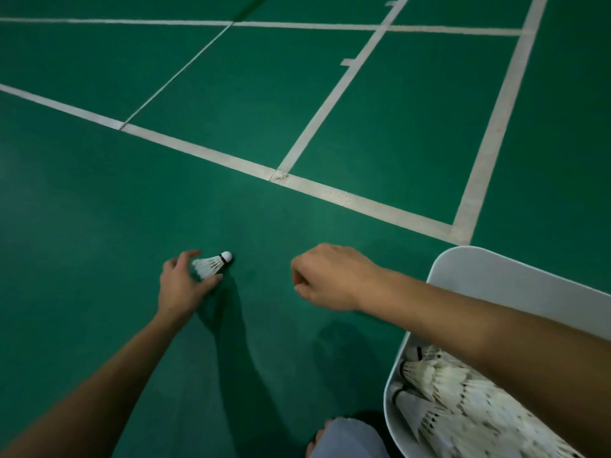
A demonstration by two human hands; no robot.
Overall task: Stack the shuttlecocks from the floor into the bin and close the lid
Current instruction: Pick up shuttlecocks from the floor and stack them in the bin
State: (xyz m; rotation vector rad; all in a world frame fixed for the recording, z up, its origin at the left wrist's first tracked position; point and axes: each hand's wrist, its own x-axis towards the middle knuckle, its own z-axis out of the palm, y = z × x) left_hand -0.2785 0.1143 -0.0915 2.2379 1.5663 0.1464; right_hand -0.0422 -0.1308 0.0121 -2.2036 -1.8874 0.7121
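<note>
Risk: feathers could crush or bend if the left hand (pixel 180 285) squeezes the skirt hard; the shuttlecock (pixel 211 264) could also slip from a light pinch on the way to the bin (pixel 496 285).
Shuttlecock: feather skirt between thumb and fingers of the left hand, cork tip pointing away to the right, low over the green court floor (pixel 99 209) (cannot tell whether it touches).
Left hand: fingers curled round the feather end, gripping it.
Right hand (pixel 325 276): loosely curled, apparently holding nothing, hovering between shuttlecock and bin.
Bin: white, at the person's right, lid raised, stacked shuttlecocks (pixel 446 391) lying inside.
Judgement: no other loose shuttlecocks in view; lid not yet closed.
</note>
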